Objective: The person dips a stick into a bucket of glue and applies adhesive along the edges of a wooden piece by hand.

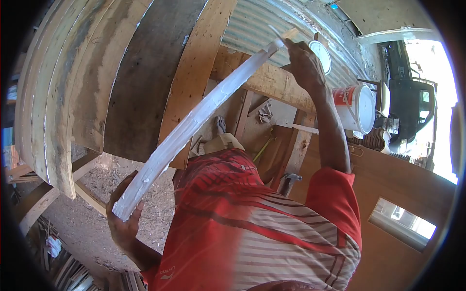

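Left hand [120, 228] gripping a long board [206, 107], white paste [158, 165] spread lengthwise but rough; right hand [307, 64], grip unclear.

To your right: brown panel [323, 153], rectangular opening [404, 223] in it (bright glare inside). White bucket [361, 109] with red label near panel's far edge; dark vehicle [412, 104] well beyond. Metal tool head [290, 178], hammer-like, near panel's left edge. Ahead of you: corrugated sheet [252, 24]. To your left: scrap wood [75, 279] on ground, crumpled white scrap [53, 246] beside it.
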